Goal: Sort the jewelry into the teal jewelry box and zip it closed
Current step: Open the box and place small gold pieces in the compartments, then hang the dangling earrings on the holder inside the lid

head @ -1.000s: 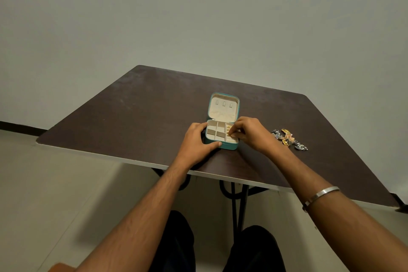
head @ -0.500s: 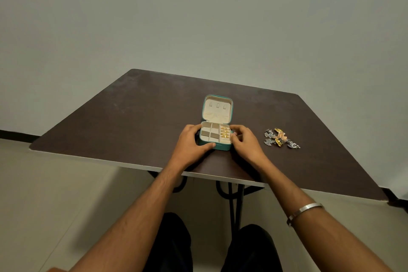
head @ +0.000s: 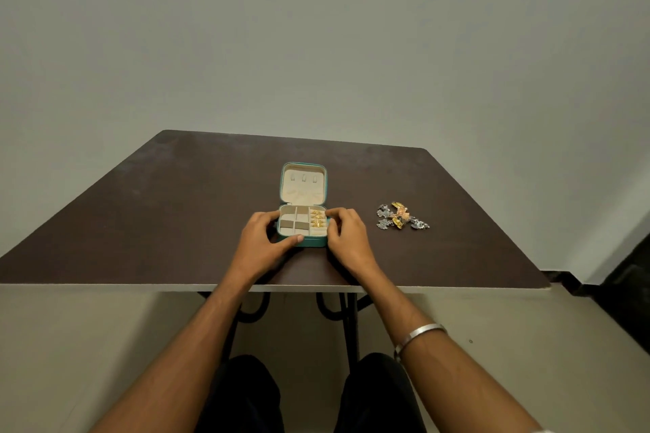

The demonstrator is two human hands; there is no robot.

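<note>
While the teal jewelry box [head: 303,221] lies open at the frame's center on the dark table [head: 140,221], its lid [head: 303,183] laid back flat, the left hand [head: 262,242] cups its left wall with the thumb pressed on the front edge, probably to keep it from sliding. 3 gold rings [head: 317,216] sit in the right-hand slot. The right hand [head: 346,237] curls at the box's right side, fingertips [head: 332,214] drawn together by the rings; whether they pinch anything, I cannot tell. Loose silver and gold jewelry [head: 401,216] waits at center right, well apart from the box.
</note>
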